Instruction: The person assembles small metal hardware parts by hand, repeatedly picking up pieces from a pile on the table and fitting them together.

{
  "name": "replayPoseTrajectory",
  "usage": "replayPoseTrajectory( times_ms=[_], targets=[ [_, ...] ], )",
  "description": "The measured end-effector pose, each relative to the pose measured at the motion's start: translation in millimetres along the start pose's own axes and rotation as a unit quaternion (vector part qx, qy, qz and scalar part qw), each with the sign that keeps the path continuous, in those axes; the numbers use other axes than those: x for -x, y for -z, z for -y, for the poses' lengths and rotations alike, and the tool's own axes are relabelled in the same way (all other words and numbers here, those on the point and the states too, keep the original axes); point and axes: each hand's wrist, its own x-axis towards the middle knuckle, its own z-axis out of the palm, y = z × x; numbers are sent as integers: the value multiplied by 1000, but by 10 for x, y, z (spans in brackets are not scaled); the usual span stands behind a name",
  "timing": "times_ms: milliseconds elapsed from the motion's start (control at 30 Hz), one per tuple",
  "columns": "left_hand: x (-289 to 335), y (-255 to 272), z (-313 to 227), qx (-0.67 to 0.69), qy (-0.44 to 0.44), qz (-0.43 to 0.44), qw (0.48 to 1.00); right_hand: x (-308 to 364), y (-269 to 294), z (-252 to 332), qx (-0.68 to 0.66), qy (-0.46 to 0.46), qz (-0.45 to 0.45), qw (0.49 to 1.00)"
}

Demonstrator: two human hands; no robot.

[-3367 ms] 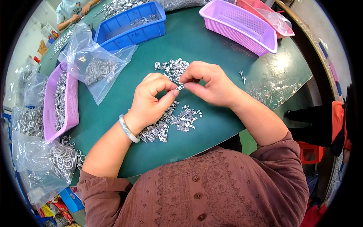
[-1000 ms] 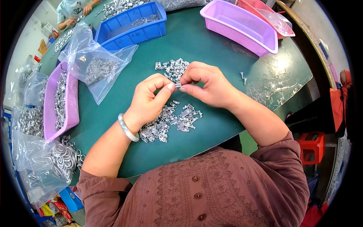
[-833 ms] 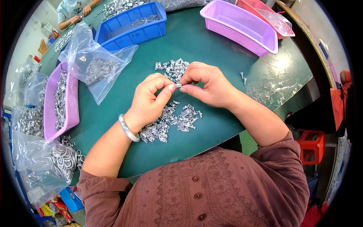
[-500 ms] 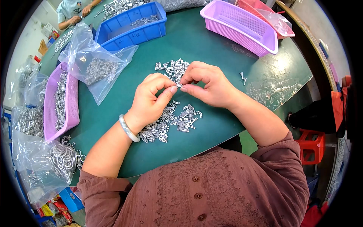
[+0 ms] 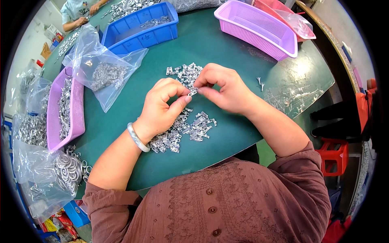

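Between my fingertips is a small silver metal piece with a rectangular loop (image 5: 192,92). My left hand (image 5: 164,101) pinches its left side with thumb and forefinger, and a pale bangle circles that wrist. My right hand (image 5: 223,87) pinches at the piece's upper right; whether it grips a second part there is too small to tell. Just beyond the hands lies a pile of similar silver pieces (image 5: 186,73). Nearer my body, another pile of them (image 5: 200,127) spreads on the green table (image 5: 227,148), partly under my left hand.
On the left are a purple basket (image 5: 79,117) of metal parts and clear bags (image 5: 109,77) of small parts. At the back stand a blue bin (image 5: 142,40) and another purple basket (image 5: 259,38). Two loose pieces (image 5: 260,84) lie right. Another person's hand (image 5: 81,21) shows far left.
The piece has turned between my fingers, so its loop now shows. My right fingertips have shifted slightly up and to the right.
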Motion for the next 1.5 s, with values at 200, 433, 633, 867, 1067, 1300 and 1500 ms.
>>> replayPoseTrajectory(
  times_ms=[200,433,633,867,1067,1300,1500],
  targets=[
    [11,-6,4,-4,-9,27,1000,12,18,-89,46,-62,-19,997],
    [9,6,-30,-29,-91,148,984,24,-17,-157,178,-50,54,981],
    [19,-3,25,-74,-40,63,994,9,-74,-121,236,-28,58,970],
    [17,-10,29,-92,-8,55,994,56,-24,-93,249,-16,81,965],
    [20,-18,38,-93,-3,47,995,58,-10,-77,226,-28,92,969],
    [21,-26,46,-92,4,45,995,51,-14,-79,228,-57,105,966],
    [14,-29,49,-77,23,40,996,13,18,-49,154,-4,58,986]
  ],
)
